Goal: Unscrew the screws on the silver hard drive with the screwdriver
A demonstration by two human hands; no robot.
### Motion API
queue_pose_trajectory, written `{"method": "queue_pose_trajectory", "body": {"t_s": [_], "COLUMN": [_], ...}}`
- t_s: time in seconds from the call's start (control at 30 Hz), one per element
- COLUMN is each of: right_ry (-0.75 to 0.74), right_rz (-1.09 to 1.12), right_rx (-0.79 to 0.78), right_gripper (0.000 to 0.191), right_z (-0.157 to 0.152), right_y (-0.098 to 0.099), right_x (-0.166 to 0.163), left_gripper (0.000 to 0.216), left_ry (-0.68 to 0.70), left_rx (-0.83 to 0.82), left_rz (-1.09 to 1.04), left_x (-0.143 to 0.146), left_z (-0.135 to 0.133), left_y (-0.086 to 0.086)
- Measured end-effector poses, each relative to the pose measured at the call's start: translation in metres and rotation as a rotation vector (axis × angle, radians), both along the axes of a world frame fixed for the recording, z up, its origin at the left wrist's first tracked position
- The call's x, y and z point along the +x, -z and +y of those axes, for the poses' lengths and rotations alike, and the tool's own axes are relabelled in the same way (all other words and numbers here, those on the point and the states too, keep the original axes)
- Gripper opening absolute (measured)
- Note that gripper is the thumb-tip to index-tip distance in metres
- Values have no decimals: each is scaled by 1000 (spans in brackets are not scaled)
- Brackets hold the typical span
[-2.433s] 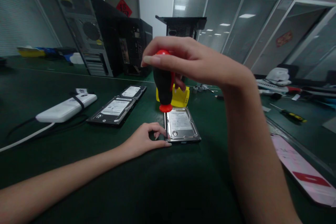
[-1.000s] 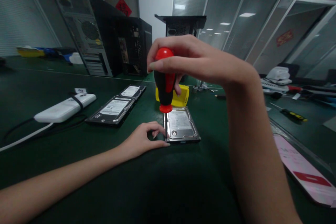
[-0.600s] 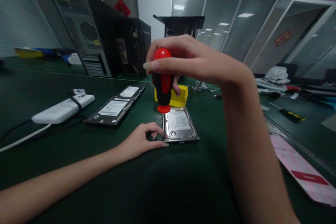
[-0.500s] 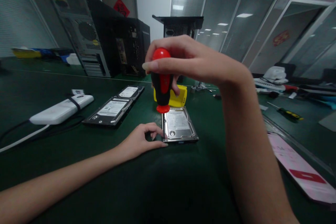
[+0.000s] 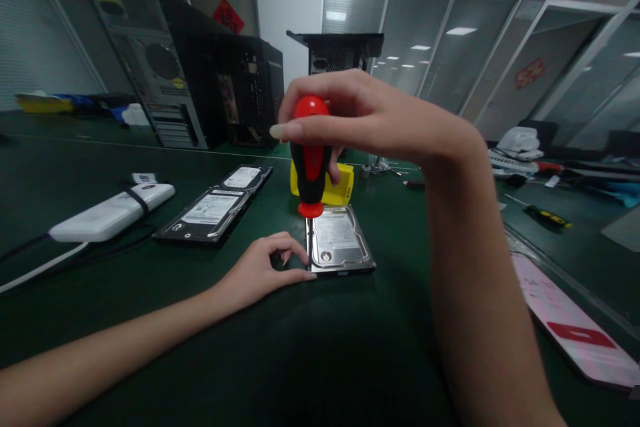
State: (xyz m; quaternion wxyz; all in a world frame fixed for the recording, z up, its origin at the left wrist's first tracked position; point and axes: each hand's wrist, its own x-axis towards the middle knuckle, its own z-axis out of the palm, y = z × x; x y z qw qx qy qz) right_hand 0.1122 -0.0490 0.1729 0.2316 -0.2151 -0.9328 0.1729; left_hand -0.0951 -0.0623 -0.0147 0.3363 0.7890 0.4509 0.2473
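My right hand (image 5: 360, 110) is closed around the red and black handle of a screwdriver (image 5: 313, 173), held upright with its shaft pointing down. The shaft meets the near left corner of a silver hard drive (image 5: 343, 237), which lies label up on the green table. At that same corner, the thumb and fingers of my left hand (image 5: 263, 271) hold the drive's edge, close beside the screwdriver tip. The tip itself is too small to make out clearly. A yellow object (image 5: 345, 188) stands just behind the drive, partly covered by my right hand.
Two more hard drives (image 5: 210, 209) lie to the left, beside a white power strip (image 5: 115, 212) with cables. Computer cases (image 5: 200, 73) stand at the back. On the right are a yellow and black screwdriver (image 5: 547, 215) and a pink-screened phone (image 5: 565, 320).
The view has shifted slightly. Both hands keep their grips, and the screwdriver stays upright at the same corner, its handle turned or tilted very little.
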Motion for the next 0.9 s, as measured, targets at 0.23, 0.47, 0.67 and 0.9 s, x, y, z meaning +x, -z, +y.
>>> {"method": "queue_pose_trajectory", "body": {"t_s": [0.23,0.47,0.67,0.9], "right_ry": [8,55,-11,6], "right_rz": [-23,26,-14,36], "right_rx": [66,16,18,-64], "right_gripper": [34,23,23,25], "right_z": [0,5,5,1], "right_y": [-1,2,-1,1], "right_x": [-1,0,0,-5], "left_gripper": [32,34,33,35], "left_ry": [22,50,57,63], "left_rx": [-4,-35,-42,-45], "left_rz": [-20,-23,-14,-25], "left_x": [1,0,1,2], "left_z": [-1,1,1,1], "left_y": [0,1,1,-1]}}
